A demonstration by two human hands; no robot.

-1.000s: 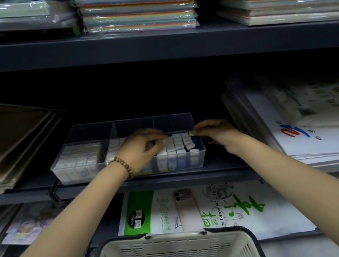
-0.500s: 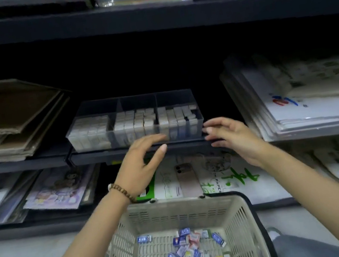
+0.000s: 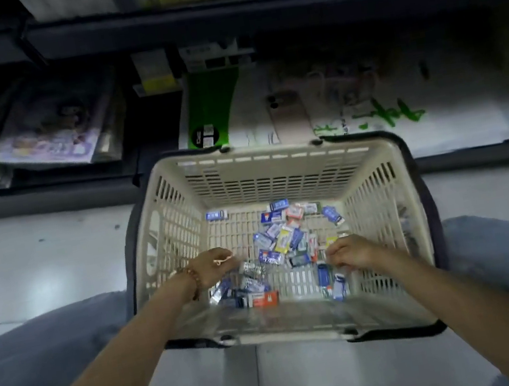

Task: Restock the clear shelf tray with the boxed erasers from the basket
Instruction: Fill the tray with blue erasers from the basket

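Both hands have come down from the front edge of the clear shelf tray into the basket (image 3: 272, 174), and the view has tilted down with them, so the basket now fills the middle of the frame.

1. Left hand (image 3: 213, 267): inside the basket, near its left wall, fingers curled downward over the near-left part of the pile. A beaded bracelet (image 3: 189, 276) sits on the wrist. Motion blur hides whether the fingers grip a box.
2. Right hand (image 3: 352, 252): inside the basket, toward its right wall, fingers curled downward onto the pile. Whether it grips anything cannot be told.
3. Boxed erasers (image 3: 283, 242): loose on the basket floor, mostly blue and white, scattered between and in front of the two hands. One blue box (image 3: 216, 215) lies apart near the far-left corner; an orange box (image 3: 265, 298) lies at the near edge.
4. Basket: beige, slotted walls, dark handles (image 3: 434, 230) folded down outside the rim. It stands on the pale floor (image 3: 39, 262) between the person's grey trouser legs (image 3: 38, 357).
5. Bottom shelf behind the basket: a green-and-white paper pack (image 3: 212, 112) and, to the left, a purple printed pad (image 3: 49, 143).
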